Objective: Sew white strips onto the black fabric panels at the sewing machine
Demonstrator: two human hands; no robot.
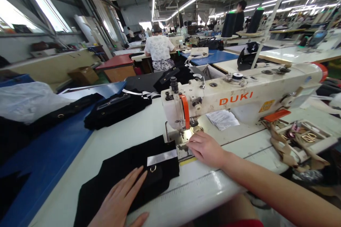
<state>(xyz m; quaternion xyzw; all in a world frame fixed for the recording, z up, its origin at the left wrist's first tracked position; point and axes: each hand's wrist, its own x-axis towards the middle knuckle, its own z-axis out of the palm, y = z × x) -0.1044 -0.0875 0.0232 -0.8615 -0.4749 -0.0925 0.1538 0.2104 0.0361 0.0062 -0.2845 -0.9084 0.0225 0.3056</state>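
A black fabric piece [125, 170] with a grey reflective strip [162, 157] and a small metal ring lies on the white sewing table [202, 184]. My left hand [121, 200] lies flat on the fabric, fingers stretched out. My right hand [206, 149] rests on the needle plate of the white DUKI sewing machine [239, 97], just below the presser foot [183, 131]. Its fingers are curled down near the fabric's right edge, and I cannot make out anything in them.
Black garment pieces [117, 108] lie behind on the white and blue table tops [50, 156]. A tray of metal buckles and tan straps [301, 138] sits at the right. A paper sheet [222, 118] lies under the machine arm. A seated person [160, 51] works farther back.
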